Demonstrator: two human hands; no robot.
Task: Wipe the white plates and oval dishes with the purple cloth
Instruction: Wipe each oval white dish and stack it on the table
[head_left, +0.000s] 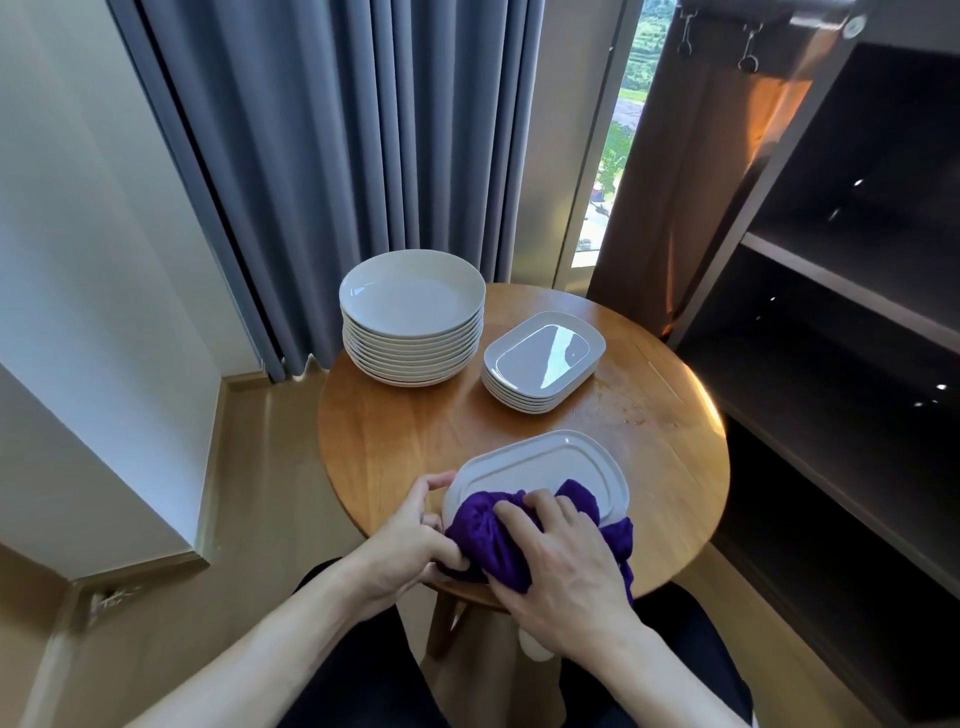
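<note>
R grip (561, 561) curled on purple cloth (478, 535) atop oval dish (550, 457) — bare part just beyond, long axis crosswise; L grip (410, 530) pinches rim.

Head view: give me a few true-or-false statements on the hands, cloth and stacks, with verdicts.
1. The right hand holds the purple cloth against an oval dish. True.
2. The stack of round plates is taller than the stack of oval dishes. True.
3. The left hand rests on the round plates. False: it grips the wiped dish's left edge.
4. The wiped dish sits on the oval stack. False: it lies apart, near the table front edge.
</note>
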